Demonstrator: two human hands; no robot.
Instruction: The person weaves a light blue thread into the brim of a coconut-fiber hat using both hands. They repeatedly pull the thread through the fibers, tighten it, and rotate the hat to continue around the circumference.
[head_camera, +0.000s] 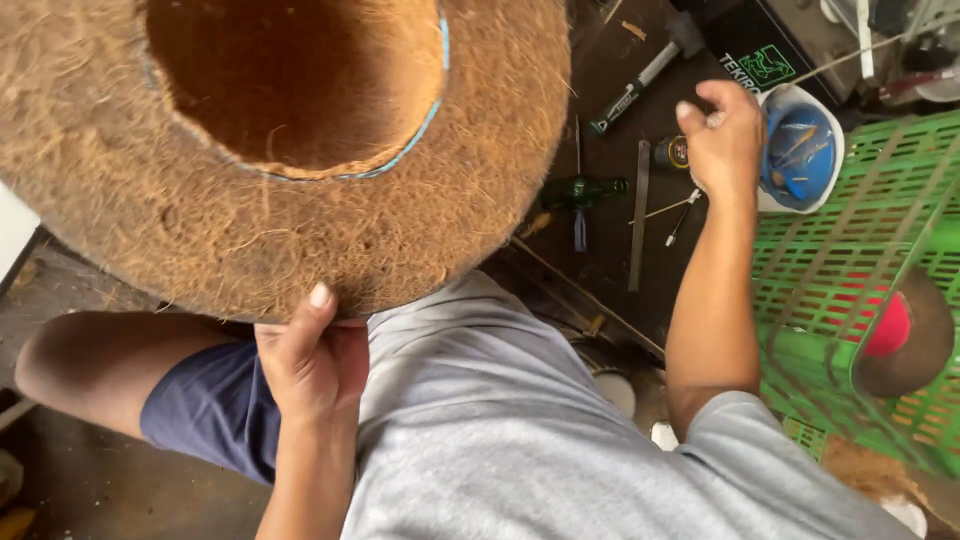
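A large round coir pot, shaggy with brown coconut fibre and hollow in the middle, fills the upper left of the view. A thin pale blue thread runs along part of its inner rim. The left hand grips the pot's lower edge, thumb pressed up against the rough outer wall, holding it above the person's lap and grey shirt.

The right hand reaches out over the dark, scuffed workbench, fingers curled together as if pinching something small; what it holds cannot be told. It hovers just beside a white plastic bowl with a blue inside, in which small slim pieces lie.

On the bench lie a hammer with a metal head and dark grip, a flat grey metal bar, a green-handled tool and thin sticks. To the right stands a bright green plastic crate with a latticed wall.
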